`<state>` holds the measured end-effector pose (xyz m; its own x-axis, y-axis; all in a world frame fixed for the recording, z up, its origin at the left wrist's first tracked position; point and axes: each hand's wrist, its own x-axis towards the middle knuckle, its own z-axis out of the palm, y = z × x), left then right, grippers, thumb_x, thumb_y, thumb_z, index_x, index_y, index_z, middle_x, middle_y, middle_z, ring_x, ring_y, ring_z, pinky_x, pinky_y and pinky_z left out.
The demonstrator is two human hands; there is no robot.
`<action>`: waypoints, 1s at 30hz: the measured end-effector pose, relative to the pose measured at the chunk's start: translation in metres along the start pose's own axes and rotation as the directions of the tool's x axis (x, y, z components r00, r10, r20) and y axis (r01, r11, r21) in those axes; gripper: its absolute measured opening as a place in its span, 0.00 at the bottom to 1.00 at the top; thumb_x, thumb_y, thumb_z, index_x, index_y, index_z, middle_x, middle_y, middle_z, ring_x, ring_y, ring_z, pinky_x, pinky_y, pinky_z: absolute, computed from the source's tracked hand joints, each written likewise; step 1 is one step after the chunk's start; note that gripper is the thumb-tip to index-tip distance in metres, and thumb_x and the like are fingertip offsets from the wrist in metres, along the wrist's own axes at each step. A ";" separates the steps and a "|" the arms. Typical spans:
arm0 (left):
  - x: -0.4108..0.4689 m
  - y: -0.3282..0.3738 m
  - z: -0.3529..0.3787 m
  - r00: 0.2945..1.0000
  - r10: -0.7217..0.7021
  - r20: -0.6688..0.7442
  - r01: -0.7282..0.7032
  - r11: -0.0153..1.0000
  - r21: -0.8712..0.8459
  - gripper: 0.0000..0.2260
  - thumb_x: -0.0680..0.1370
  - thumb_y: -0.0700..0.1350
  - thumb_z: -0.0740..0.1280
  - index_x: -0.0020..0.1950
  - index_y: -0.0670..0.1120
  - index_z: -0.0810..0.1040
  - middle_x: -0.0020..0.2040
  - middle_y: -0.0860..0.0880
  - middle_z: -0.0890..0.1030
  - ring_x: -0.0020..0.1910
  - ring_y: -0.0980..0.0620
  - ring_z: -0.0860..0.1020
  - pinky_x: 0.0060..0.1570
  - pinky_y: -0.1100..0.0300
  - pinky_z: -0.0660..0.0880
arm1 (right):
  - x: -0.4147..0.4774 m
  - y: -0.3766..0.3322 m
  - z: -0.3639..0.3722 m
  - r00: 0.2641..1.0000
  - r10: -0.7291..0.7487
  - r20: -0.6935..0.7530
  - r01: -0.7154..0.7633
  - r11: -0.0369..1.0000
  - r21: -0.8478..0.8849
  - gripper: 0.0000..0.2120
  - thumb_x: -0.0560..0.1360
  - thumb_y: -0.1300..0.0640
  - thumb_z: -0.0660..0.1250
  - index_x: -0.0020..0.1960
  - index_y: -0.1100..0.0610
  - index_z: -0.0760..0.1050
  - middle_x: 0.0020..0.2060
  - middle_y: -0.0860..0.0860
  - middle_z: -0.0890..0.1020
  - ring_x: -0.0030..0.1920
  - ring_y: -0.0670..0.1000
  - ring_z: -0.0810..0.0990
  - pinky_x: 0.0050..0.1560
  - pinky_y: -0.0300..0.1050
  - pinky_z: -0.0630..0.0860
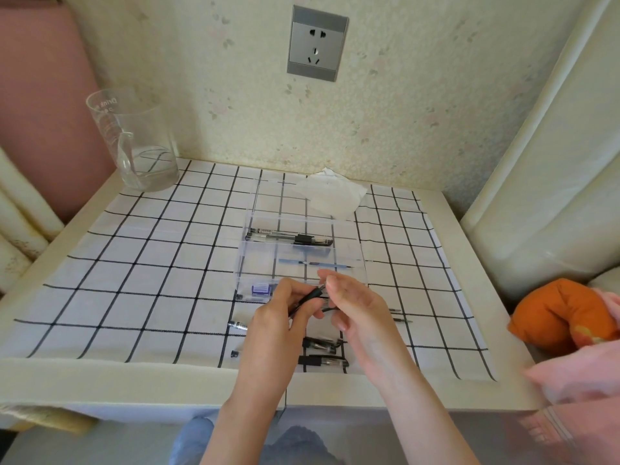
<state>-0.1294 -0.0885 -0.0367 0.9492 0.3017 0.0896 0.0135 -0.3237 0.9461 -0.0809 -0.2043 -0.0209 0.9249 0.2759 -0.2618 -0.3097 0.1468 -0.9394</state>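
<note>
Two-handed, holds black pen (307, 298) aslant above desk (100, 374): wraps left hand (278, 320) fingers round lower barrel, pinches upper end with right hand (355, 313) fingers, curled beside it.

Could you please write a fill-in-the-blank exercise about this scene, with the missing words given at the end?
1. The left hand and the right hand together hold a pen part whose colour is ____.
2. The glass beaker stands at the far ____ corner of the table.
3. The wall socket has ____ plugged into it.
4. The soft thing at the table's right edge is ____ in colour.

Missing words: black; left; nothing; orange.
</note>
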 end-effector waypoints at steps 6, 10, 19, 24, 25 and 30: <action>0.000 0.001 0.000 1.000 0.007 0.006 -0.007 1.000 0.001 0.04 0.76 0.47 0.65 0.49 0.51 0.74 0.37 0.57 0.82 0.40 0.61 0.80 0.43 0.56 0.77 | -0.001 0.000 -0.001 1.000 -0.020 -0.005 0.020 1.000 -0.001 0.11 0.64 0.51 0.72 0.44 0.55 0.83 0.39 0.48 0.82 0.37 0.46 0.75 0.30 0.33 0.66; -0.001 0.001 0.000 1.000 0.007 0.012 -0.007 1.000 -0.007 0.03 0.76 0.47 0.65 0.48 0.53 0.74 0.37 0.58 0.82 0.40 0.62 0.80 0.42 0.59 0.77 | 0.000 -0.001 -0.001 1.000 -0.005 0.004 0.005 1.000 -0.009 0.15 0.64 0.48 0.72 0.48 0.54 0.82 0.39 0.47 0.82 0.39 0.50 0.73 0.29 0.36 0.64; 0.000 -0.001 0.001 1.000 -0.009 0.011 0.009 1.000 0.002 0.02 0.75 0.48 0.65 0.46 0.54 0.73 0.36 0.57 0.82 0.38 0.62 0.79 0.38 0.65 0.73 | 0.003 -0.003 -0.018 0.988 -0.059 -0.140 0.068 0.996 0.060 0.06 0.68 0.55 0.72 0.43 0.56 0.81 0.33 0.46 0.79 0.31 0.46 0.67 0.29 0.35 0.63; 0.001 -0.004 0.001 0.999 -0.035 -0.010 0.035 0.999 0.000 0.03 0.76 0.47 0.65 0.46 0.54 0.72 0.38 0.60 0.82 0.38 0.61 0.79 0.40 0.59 0.76 | -0.006 0.012 -0.033 0.968 -0.229 -0.103 0.138 0.827 -0.545 0.05 0.71 0.64 0.71 0.44 0.55 0.83 0.38 0.47 0.84 0.38 0.40 0.79 0.39 0.29 0.72; 0.001 -0.004 0.001 0.999 -0.034 -0.009 0.034 0.999 0.010 0.03 0.76 0.47 0.65 0.47 0.55 0.72 0.38 0.61 0.81 0.38 0.61 0.79 0.41 0.59 0.76 | -0.007 0.018 -0.035 0.968 -0.236 -0.081 0.128 0.746 -0.653 0.06 0.71 0.65 0.70 0.44 0.55 0.82 0.38 0.47 0.83 0.38 0.39 0.78 0.40 0.28 0.71; 0.001 -0.002 0.002 0.999 -0.037 -0.001 0.037 0.999 0.019 0.03 0.76 0.48 0.65 0.45 0.55 0.71 0.36 0.59 0.82 0.40 0.62 0.79 0.45 0.60 0.77 | -0.007 0.027 -0.039 0.978 -0.203 -0.044 0.095 0.623 -0.776 0.07 0.72 0.65 0.70 0.45 0.54 0.81 0.37 0.48 0.81 0.35 0.35 0.74 0.38 0.27 0.70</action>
<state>-0.1279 -0.0898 -0.0392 0.9476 0.3146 0.0549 0.0547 -0.3292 0.9427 -0.0870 -0.2397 -0.0532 0.9772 0.1986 -0.0746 0.0662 -0.6196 -0.7821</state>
